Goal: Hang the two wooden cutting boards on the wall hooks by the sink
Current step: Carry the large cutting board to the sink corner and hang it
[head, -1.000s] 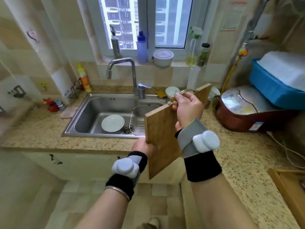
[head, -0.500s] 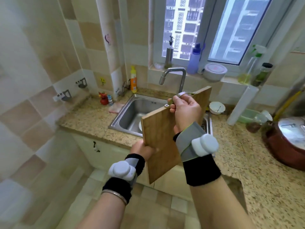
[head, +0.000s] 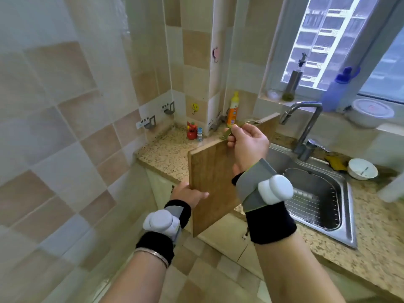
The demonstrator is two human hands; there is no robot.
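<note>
I hold one wooden cutting board [head: 211,176] upright and slightly tilted in front of me, over the counter's left end. My left hand [head: 188,194] grips its lower left edge. My right hand [head: 248,145] pinches the metal hanging loop [head: 242,125] at the board's top. Two grey wall hooks [head: 150,122] [head: 170,107] are fixed on the tiled wall to the left, above the counter corner and some way beyond the board. Only this one board is in view.
The steel sink [head: 314,189] with a wire rack and tap [head: 306,123] lies to the right. A yellow bottle [head: 233,109], red toy [head: 191,131] and small bottle stand in the counter corner. A white bowl [head: 361,168] sits by the sink; bottles line the window sill.
My view has swung left from the sink toward the tiled wall, bringing the hooks closer to centre. The board has moved left with both hands keeping the same hold.
</note>
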